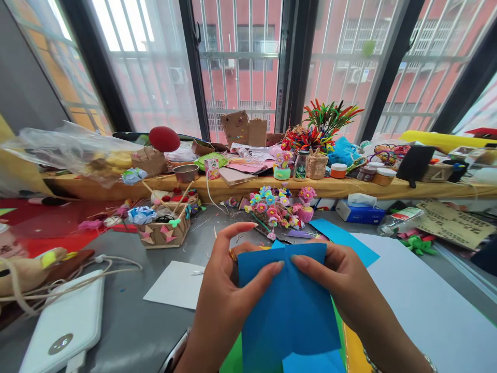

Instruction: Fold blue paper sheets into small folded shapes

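A sheet of blue paper (287, 316) with a crease down its middle is held up in front of me. My left hand (236, 274) pinches its upper edge left of the crease, the thumb lying on the near face and the index finger raised. On the other side of the crease, my right hand (337, 269) grips the same edge with its thumb in front. The fingers behind the paper are partly hidden. Below it, more blue paper (314, 362) and a green sheet (233, 357) show in part.
A white paper piece (174, 285) lies left of my hands, near a white power bank (64, 326) with cables. White sheets (427, 295) and another blue sheet (349, 241) are at right. Behind stand a cardboard box (165, 230), pipe-cleaner flowers (272, 204) and a tissue box (359, 211).
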A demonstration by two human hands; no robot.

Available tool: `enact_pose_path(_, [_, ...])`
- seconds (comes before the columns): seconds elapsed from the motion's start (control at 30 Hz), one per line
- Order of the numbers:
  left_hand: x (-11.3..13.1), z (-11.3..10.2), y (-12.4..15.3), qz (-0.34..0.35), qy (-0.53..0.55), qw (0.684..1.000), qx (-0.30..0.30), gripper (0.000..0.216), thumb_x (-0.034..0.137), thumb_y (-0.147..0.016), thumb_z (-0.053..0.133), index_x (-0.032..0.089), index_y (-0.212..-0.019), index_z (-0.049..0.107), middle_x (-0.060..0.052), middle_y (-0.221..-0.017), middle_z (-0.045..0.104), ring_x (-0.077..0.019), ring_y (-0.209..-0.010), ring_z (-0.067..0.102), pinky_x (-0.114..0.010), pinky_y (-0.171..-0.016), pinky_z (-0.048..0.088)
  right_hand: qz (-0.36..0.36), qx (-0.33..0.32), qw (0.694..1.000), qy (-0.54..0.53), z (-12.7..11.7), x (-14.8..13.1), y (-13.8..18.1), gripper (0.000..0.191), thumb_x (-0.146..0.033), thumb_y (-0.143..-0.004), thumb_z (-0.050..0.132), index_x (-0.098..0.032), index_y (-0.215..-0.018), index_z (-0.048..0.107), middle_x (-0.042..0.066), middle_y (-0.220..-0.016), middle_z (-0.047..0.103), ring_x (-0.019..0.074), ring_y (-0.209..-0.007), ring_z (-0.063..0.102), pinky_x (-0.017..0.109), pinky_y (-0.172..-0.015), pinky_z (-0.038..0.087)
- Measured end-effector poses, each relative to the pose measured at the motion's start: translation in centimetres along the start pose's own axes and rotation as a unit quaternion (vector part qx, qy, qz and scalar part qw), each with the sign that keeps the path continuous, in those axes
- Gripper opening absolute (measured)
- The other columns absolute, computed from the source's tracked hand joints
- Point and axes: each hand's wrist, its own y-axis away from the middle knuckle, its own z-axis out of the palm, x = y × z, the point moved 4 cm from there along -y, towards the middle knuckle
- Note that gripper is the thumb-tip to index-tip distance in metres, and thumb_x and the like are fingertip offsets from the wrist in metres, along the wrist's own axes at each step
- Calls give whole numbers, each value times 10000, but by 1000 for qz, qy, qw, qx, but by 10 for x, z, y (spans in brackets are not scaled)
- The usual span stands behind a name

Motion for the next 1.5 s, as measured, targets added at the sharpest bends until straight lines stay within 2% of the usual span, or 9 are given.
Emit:
enact_pose_path(0.13, [-2, -1, -2, -37, -23, 998, -37, 350, 222, -619, 691, 231, -918, 511, 52, -561, 598, -108, -491, 541, -177, -436, 481, -15, 23, 998, 48, 0, -7, 4, 249, -394, -637, 686, -176, -733, 615, -7, -600, 576, 163, -592, 575, 286, -547, 493])
enact_pose_path(0.27, [-1, -2, -1, -30, -26, 999, -22, 320, 220, -630, 679, 240, -905, 516, 49, -590, 611, -110, -498, 547, -178, -435, 481, -22, 42, 995, 86, 3, -11, 9, 273, -411, -595, 701, -179, -711, 617, 0, -607, 593, 172, -595, 569, 272, -515, 488])
enact_pose_path(0.43, [-2, 0, 0, -14, -26, 1000, -6, 340, 218, -616, 690, 243, -911, 522, 57, -609, 605, -94, -483, 536, -168, -451, 479, -64, 73, 989, 111, 5, -16, 11, 231, -380, -604, 692, -175, -596, 585, -19, -565, 556, 127, -543, 504, 218, -467, 448])
enact_pose_path(0.57, [-1, 0, 1, -2, -38, 999, 1, 322, 216, -621, 692, 248, -892, 521, 80, -527, 557, -76, -447, 498, -125, -404, 429, -52, 46, 992, 110, 4, -16, 8, 219, -370, -631, 682, -178, -608, 580, -22, -594, 559, 119, -559, 501, 206, -473, 437])
enact_pose_path(0.73, [0, 1, 3, -7, -21, 1000, -2, 311, 205, -620, 692, 260, -852, 493, 101, -505, 540, -66, -423, 477, -112, -386, 414, 2, 17, 997, 75, -1, -7, 4, 275, -417, -632, 677, -167, -702, 588, 1, -634, 588, 152, -592, 541, 267, -531, 468])
enact_pose_path(0.9, [1, 0, 0, 0, -28, 1000, -5, 293, 202, -626, 683, 246, -849, 499, 92, -542, 559, -62, -438, 484, -121, -418, 440, -7, 14, 996, 86, 1, -7, 4, 299, -431, -632, 671, -153, -713, 597, -7, -601, 559, 155, -588, 546, 276, -551, 476])
enact_pose_path(1.13, [0, 1, -2, -11, -5, 1000, -23, 355, 200, -622, 690, 235, -909, 484, 81, -520, 556, -79, -446, 490, -143, -414, 443, 17, 10, 997, 71, 2, -4, 4, 312, -447, -602, 682, -153, -646, 591, 24, -625, 611, 185, -592, 580, 310, -544, 497])
enact_pose_path(1.33, [-1, 1, 0, -9, 10, 1000, 3, 363, 191, -605, 703, 244, -875, 466, 84, -537, 554, -75, -432, 486, -135, -391, 417, 24, 0, 1000, 9, 5, -3, 4, 291, -425, -590, 703, -151, -637, 618, 39, -626, 645, 179, -548, 592, 337, -558, 510])
enact_pose_path(1.5, [-1, 4, 3, -1, 14, 1000, 18, 336, 200, -619, 694, 257, -829, 437, 96, -520, 558, -75, -414, 484, -142, -401, 418, 30, -15, 999, -31, 4, -1, 4, 262, -393, -596, 714, -150, -646, 630, 29, -617, 650, 161, -531, 592, 313, -546, 505])
